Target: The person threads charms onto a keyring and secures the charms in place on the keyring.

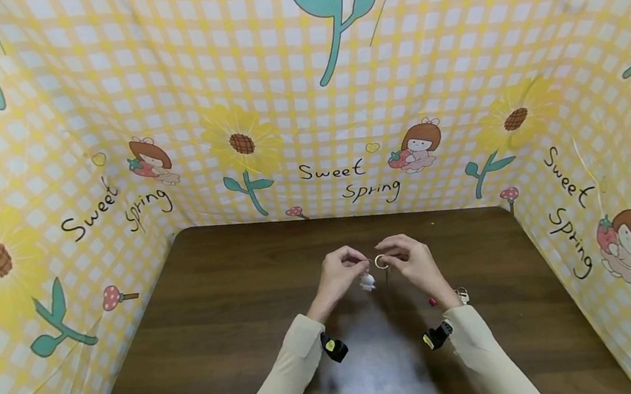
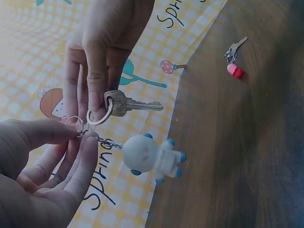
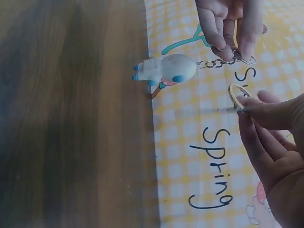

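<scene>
My left hand (image 1: 344,273) pinches the small split ring of a keychain (image 2: 142,154), a white astronaut-like figure with blue ears and feet that dangles on a short chain. Facing it, my right hand (image 1: 414,265) pinches a larger metal key ring (image 3: 237,97) between thumb and fingers. A silver key (image 2: 135,104) hangs from that larger ring. Both hands are raised above the table, close together, with the figure's ring and the key's ring near each other. In the right wrist view the two rings stand apart.
On the brown wooden table (image 1: 221,340), beside my right wrist, lies another key (image 2: 235,47) with a small red and pink charm (image 2: 235,71). A yellow checked cloth (image 1: 307,126) with flowers and lettering walls the table on the far side and both sides.
</scene>
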